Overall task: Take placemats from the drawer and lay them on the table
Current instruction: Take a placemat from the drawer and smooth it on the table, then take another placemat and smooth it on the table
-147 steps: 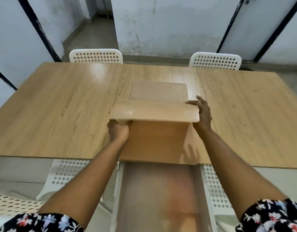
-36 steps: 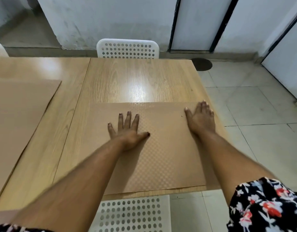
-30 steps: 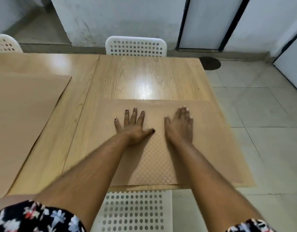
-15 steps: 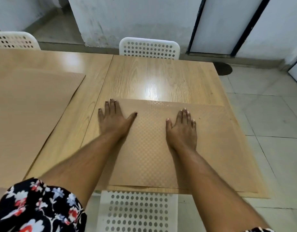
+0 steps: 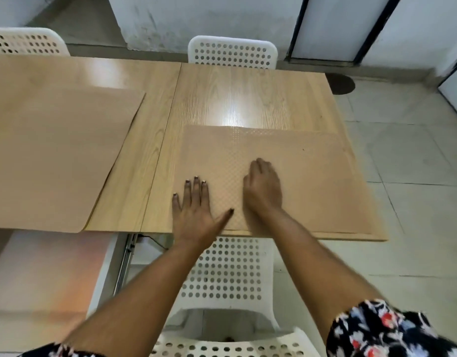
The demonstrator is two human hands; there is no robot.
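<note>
Two tan placemats flat on the wooden table, both hands on the right-hand one.

The left placemat [image 5: 60,158] lies skewed, its near edge at the table [image 5: 150,140] edge above the open drawer [image 5: 42,279]. The textured placemat [image 5: 312,176] lies square, long axis across the table, left to right. The left hand [image 5: 194,210] presses flat, fingers spread, at its near left corner; the right hand [image 5: 263,189] rests beside it, fingers loosely curled, gripping nothing. A white perforated chair [image 5: 230,274] stands below.
</note>
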